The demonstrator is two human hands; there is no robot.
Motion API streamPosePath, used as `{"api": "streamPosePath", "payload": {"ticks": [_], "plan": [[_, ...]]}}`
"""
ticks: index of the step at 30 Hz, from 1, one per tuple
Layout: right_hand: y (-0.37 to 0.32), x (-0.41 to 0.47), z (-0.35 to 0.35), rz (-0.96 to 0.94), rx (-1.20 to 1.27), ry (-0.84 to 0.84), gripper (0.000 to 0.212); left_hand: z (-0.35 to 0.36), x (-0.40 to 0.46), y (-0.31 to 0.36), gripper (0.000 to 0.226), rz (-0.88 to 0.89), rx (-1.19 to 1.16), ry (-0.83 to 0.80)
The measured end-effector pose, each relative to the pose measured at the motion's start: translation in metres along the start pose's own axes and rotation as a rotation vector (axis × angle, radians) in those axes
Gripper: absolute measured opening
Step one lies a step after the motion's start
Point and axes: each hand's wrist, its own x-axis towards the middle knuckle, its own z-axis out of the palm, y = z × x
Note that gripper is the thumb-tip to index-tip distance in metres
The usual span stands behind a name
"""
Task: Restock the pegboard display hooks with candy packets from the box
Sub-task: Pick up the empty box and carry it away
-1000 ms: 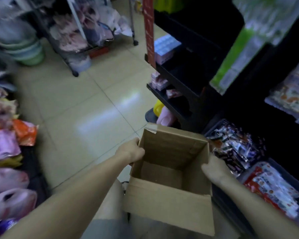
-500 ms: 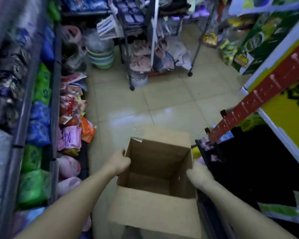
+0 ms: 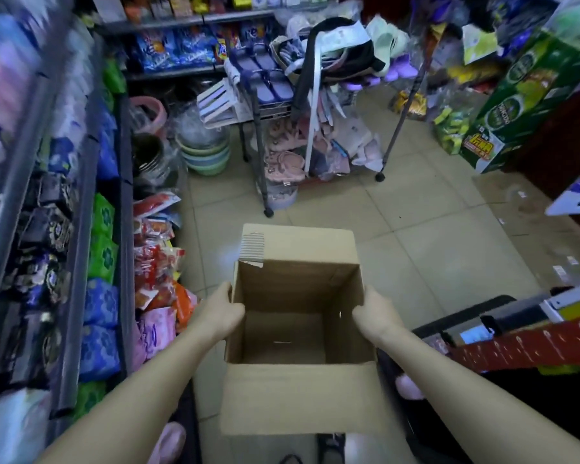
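You hold the cardboard box (image 3: 298,329) out in front of you over the tiled floor (image 3: 432,236), one hand on each side wall. Your left hand (image 3: 220,313) grips the left wall near its top edge; the thumb hooks over the rim into the box, and the fingers lie hidden on the outside, so you cannot tell how they spread. Your right hand (image 3: 375,314) grips the right wall the same way, thumb over the rim and fingers out of sight behind the cardboard. The box is open at the top with its near flap (image 3: 298,396) hanging toward you and its far flap (image 3: 302,242) tipped away, a strip of torn tape at that flap's left corner. Inside you see only bare cardboard bottom; no candy packets show in it.

To your left runs a shelf rack (image 3: 77,262) packed with bagged goods in green, blue and red. Ahead stands a wheeled wire rack (image 3: 265,135) loaded with slippers, and a stack of plastic basins (image 3: 206,155) sits on the floor beside it. At your right, a red strip (image 3: 529,346) runs along the edge of a dark display.
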Motion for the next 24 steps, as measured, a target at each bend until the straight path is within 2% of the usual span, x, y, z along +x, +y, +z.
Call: {"api": "streamPosePath", "payload": {"ticks": [4, 8, 9, 13, 24], "plan": [[-0.037, 0.050, -0.015, 0.006, 0.029, 0.023, 0.033, -0.025, 0.043, 0.030, 0.031, -0.006, -0.017, -0.005], [-0.076, 0.108, -0.028, 0.016, 0.084, 0.103, 0.029, -0.048, 0.107, 0.057, 0.066, -0.050, 0.010, 0.036], [-0.085, 0.121, -0.032, 0.021, 0.098, 0.116, 0.029, -0.055, 0.117, 0.070, 0.064, -0.052, 0.011, 0.042], [-0.119, 0.172, -0.056, 0.059, 0.135, 0.174, 0.032, -0.078, 0.158, 0.125, 0.028, -0.018, 0.011, 0.071], [-0.178, 0.329, -0.134, 0.228, 0.220, 0.306, 0.033, -0.104, 0.337, 0.265, 0.032, 0.048, -0.071, -0.094]]}}
